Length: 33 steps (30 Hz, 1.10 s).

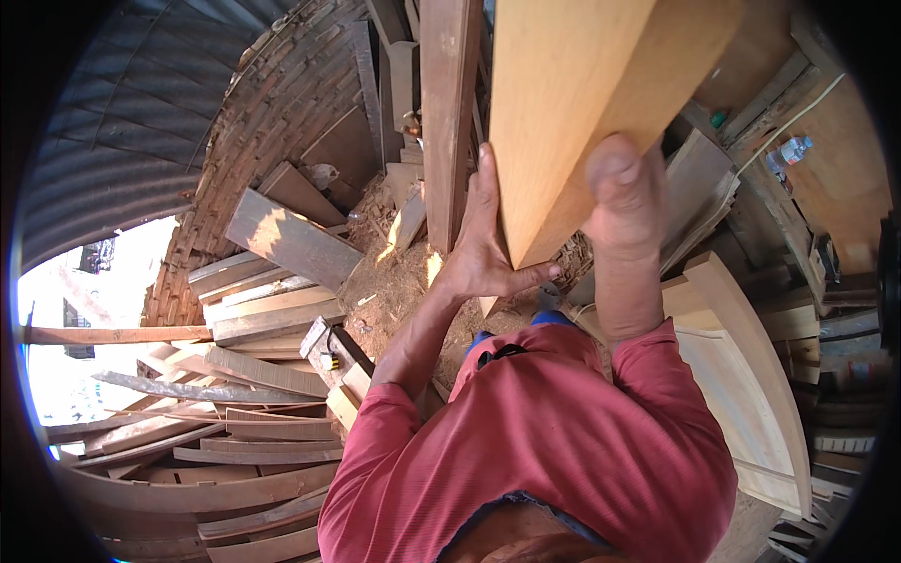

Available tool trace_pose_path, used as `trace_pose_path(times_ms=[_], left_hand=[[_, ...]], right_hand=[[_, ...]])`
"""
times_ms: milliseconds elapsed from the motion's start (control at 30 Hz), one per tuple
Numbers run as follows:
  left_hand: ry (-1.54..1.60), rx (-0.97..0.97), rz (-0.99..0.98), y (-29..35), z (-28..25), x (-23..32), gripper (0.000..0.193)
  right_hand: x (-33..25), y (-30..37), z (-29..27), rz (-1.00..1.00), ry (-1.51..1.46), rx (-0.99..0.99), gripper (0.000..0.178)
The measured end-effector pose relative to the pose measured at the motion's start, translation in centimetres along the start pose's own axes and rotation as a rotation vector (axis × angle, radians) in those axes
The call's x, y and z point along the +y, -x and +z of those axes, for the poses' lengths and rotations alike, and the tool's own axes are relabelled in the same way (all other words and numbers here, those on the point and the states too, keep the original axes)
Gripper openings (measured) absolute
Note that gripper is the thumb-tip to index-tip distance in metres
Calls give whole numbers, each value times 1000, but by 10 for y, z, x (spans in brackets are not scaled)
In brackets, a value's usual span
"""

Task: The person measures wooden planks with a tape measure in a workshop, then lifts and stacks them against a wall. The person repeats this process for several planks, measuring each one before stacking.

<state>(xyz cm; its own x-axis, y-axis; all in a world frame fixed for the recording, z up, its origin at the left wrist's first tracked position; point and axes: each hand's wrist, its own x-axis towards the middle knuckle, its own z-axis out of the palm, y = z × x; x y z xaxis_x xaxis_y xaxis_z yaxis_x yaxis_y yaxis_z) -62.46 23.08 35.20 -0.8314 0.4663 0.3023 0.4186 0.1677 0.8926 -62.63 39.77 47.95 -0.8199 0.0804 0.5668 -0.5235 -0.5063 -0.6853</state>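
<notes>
Left hand [476, 253] holds the long yellow wooden beam [556, 122] at seven o'clock, best kept firm; blurred right hand [626, 208], I cannot tell.

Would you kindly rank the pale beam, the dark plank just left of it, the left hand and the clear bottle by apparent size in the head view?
1. pale beam
2. dark plank
3. left hand
4. clear bottle
Nearness to the camera may make the beam look larger.

the left hand [475, 255], thumb spread, touches the board [554, 122] at its lower corner; the blurred right hand [627, 206] is at its right edge; planks [277, 429] lie piled.
</notes>
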Motion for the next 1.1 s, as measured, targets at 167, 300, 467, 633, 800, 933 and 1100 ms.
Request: trace_pose_path(times_ms=[167,300,467,633,800,933,1100], left_hand=[[-10,-117,240,-70,29,4,157],[-48,-156,368,-113,52,10,158],[240,-382,142,-157,74,4,157],[277,-453,181,-200,87,-14,158],[347,-543,116,-231,90,-47,158],[268,-542,181,-244,91,-102,157],[229,-489,67,-234,96,-170,131]], right_hand=[[-23,-12,-54,-139,93,164,55],[-33,-22,-96,-233,154,284,52],[-36,-28,-147,-294,199,380,49],[-30,-53,-177,-311,219,363,41],[-12,-69,-156,-314,326,614,44],[12,-80,-173,-258,479,392,65],[69,-84,-202,-21,597,424,109]])
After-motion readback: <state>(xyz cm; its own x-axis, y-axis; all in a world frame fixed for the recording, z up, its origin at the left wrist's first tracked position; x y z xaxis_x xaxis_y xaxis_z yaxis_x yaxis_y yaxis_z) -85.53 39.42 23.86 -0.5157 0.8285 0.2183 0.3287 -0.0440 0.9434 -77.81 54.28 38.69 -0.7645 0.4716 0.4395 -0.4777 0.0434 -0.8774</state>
